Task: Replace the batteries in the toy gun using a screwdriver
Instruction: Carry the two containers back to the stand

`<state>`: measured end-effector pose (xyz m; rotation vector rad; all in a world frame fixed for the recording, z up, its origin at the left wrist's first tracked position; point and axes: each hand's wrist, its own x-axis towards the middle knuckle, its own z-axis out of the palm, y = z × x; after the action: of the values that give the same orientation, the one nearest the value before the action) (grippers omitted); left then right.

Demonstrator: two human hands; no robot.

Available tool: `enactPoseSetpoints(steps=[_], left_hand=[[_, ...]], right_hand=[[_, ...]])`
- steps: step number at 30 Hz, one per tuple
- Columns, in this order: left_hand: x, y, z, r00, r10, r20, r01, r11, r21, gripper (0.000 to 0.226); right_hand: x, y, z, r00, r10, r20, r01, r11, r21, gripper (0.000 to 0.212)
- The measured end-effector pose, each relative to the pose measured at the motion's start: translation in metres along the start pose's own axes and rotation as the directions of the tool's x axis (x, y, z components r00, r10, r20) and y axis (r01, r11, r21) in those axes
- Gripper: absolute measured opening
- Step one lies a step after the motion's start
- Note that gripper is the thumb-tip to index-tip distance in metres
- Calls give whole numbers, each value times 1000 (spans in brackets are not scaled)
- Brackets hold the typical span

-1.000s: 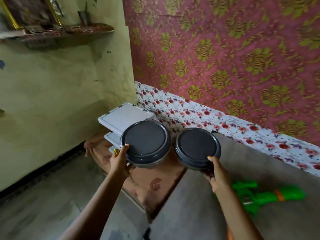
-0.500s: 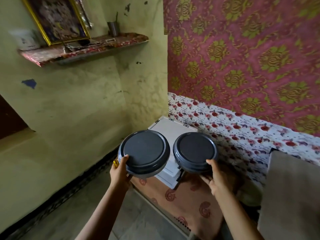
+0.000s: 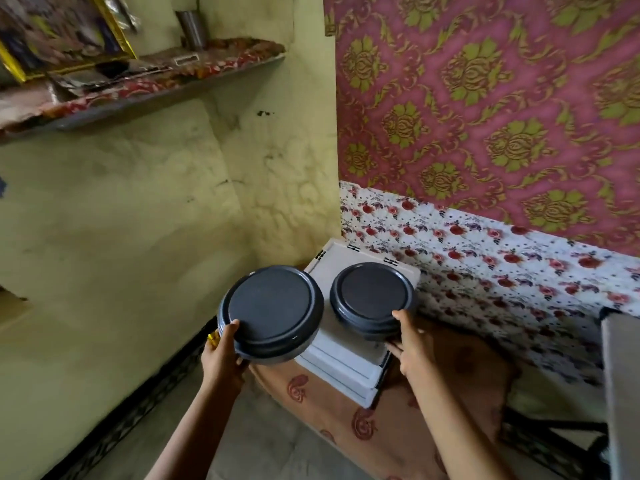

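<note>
Head view, left hand (image 3: 221, 355): gripped the rim of the larger dark lidded container (image 3: 272, 311), held just beside the stack of white boxes (image 3: 346, 368)
Head view, right hand (image 3: 412, 344): clasped the smaller dark lidded container (image 3: 372, 294) over that stack; contact unclear
Toy gun: out of view, as were screwdriver and batteries
Progress: seemingly nothing begun; unscrewing, swapping and closing all remained

Two round containers with flat dark grey lids are held side by side at the lower centre of the frame, lids tilted toward the camera. The left hand (image 3: 221, 355) grips the left container (image 3: 272, 308) at its near rim, thumb on the lid, with a small shiny yellow object (image 3: 213, 338) at the fingers. The right hand (image 3: 412, 348) holds the right container (image 3: 372, 294) over a stack of white boxes (image 3: 346, 358); whether they touch is unclear.
</note>
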<state>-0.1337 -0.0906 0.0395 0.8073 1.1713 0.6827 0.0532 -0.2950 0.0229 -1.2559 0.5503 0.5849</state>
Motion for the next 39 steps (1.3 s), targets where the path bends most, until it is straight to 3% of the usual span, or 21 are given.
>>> enactPoseSetpoints(steps=[4, 10, 17, 22, 24, 27, 31, 34, 39], left_hand=[[29, 7, 16, 1000, 3, 9, -4, 1000, 22, 26], [58, 11, 22, 999, -37, 9, 37, 999, 35, 29], [80, 19, 19, 994, -76, 75, 70, 994, 83, 25], [79, 23, 17, 989, -66, 135, 52, 993, 110, 22], [74, 24, 12, 980, -53, 193, 29, 991, 129, 21], [70, 24, 1, 964, -66, 256, 21, 985, 174, 11], [65, 23, -20, 935, -116, 334, 34, 970, 241, 3], [65, 23, -43, 896, -144, 419, 28, 962, 270, 12], [73, 15, -94, 832, -204, 516, -17, 920, 392, 9]], right_hand=[[32, 1, 34, 998, 20, -61, -26, 994, -105, 35], [55, -5, 65, 989, -51, -142, 18, 974, -226, 31], [56, 3, 66, 970, -78, -229, 30, 979, -203, 20], [33, 8, 70, 924, -227, -308, 133, 945, -299, 39], [20, 20, 73, 926, -244, -287, 166, 948, -270, 32], [-7, 44, 73, 907, -359, -219, 254, 882, -396, 29], [-62, 76, 78, 968, -252, 4, 247, 944, -218, 26], [-88, 113, 75, 961, -240, 138, 266, 939, -220, 18], [-128, 182, 71, 960, -280, 2, 278, 954, -107, 17]])
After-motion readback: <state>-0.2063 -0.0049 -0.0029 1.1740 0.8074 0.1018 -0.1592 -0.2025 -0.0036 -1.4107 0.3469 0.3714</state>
